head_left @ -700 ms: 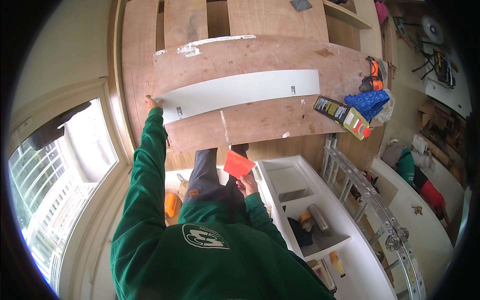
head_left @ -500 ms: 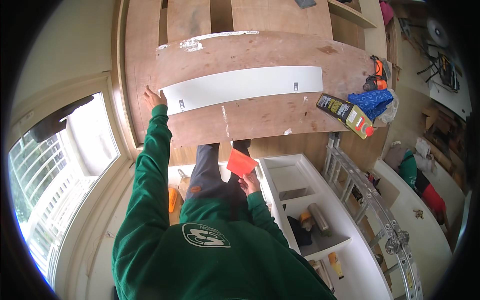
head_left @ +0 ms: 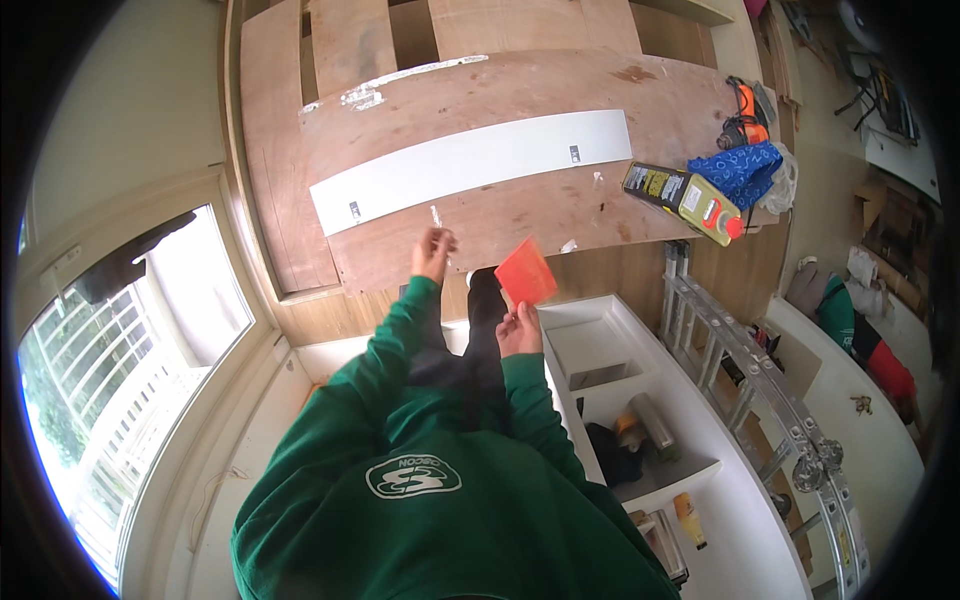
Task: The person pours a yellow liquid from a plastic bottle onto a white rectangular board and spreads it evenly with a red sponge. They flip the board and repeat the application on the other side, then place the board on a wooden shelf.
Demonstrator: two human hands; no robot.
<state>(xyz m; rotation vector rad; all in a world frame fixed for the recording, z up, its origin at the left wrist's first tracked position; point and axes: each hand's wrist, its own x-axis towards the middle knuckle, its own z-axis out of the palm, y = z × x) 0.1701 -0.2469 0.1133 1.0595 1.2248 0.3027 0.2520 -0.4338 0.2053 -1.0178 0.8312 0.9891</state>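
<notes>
White strip (head_left: 470, 158), laid lengthwise on the wooden board (head_left: 540, 212), its left end off the board's left edge. It appears thin, smooth and light, likely bendable over its length; you would best support it near both short ends. Your left hand (head_left: 433, 257) is raised over the board's near edge, fingers loosely curled; you cannot tell from this view whether they hold anything. The orange card (head_left: 526, 273), just off that near edge, looks light, fairly stiff and perhaps slick; a lower corner gives you a sound hold. Your right hand (head_left: 520, 332) pinches it there between thumb and fingers.

Containers: below the board, the white cabinet (head_left: 590, 342) has open compartments; the middle one holds a dark cloth (head_left: 612, 457) and a grey cylinder (head_left: 652, 425), the nearer one a yellow tube (head_left: 690, 520). At the board's near right corner lies a capped can (head_left: 683, 200), contents hidden.
</notes>
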